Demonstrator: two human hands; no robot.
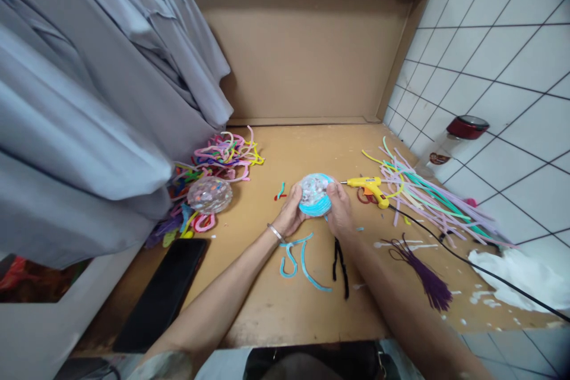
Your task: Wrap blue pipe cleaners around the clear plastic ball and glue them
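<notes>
My left hand (291,212) and my right hand (339,208) grip a round, clear-looking ball (315,195) from both sides. Light-blue pipe cleaner is wound round its lower part and along its upper edge; the middle looks whitish and shiny. My fingers are closed on it, and some are hidden behind it. Below the hands lie loose blue pipe cleaner pieces (304,262) and black strands (341,267). Just right of my right hand rests a yellow glue gun (369,186), its nozzle pointing toward the ball.
A second clear ball (210,195) sits by a heap of coloured pipe cleaners (231,151) at left. Nearer lies a black phone (162,294). To the right are straight pipe cleaners (423,190), a purple tassel (427,279), white tissue (525,279), a red-lidded jar (461,139) and a black cord (445,237).
</notes>
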